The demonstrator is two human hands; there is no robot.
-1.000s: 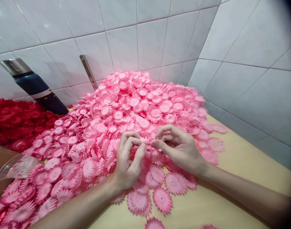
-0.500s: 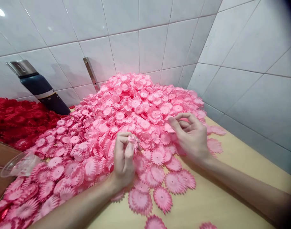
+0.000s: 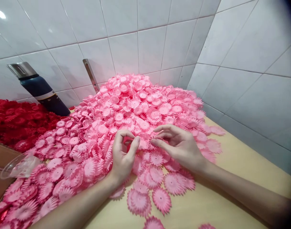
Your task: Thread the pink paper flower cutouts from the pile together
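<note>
A big heap of pink paper flower pieces covers the pale yellow table up to the tiled corner. My left hand rests at the heap's near slope, thumb and forefinger pinched on a small pink flower piece. My right hand reaches in from the right, and its fingertips hold the same piece from the other side. Both hands meet just above the loose flowers at the heap's front.
A pile of red flower pieces lies at the left. A dark blue bottle with a steel cap stands behind it, near a metal strip on the wall. A clear plastic cup lies on its side at the left edge.
Half a second ago my right hand was raised over the heap, apart from the left. It has come back down and left, and both hands now meet on the small piece.
</note>
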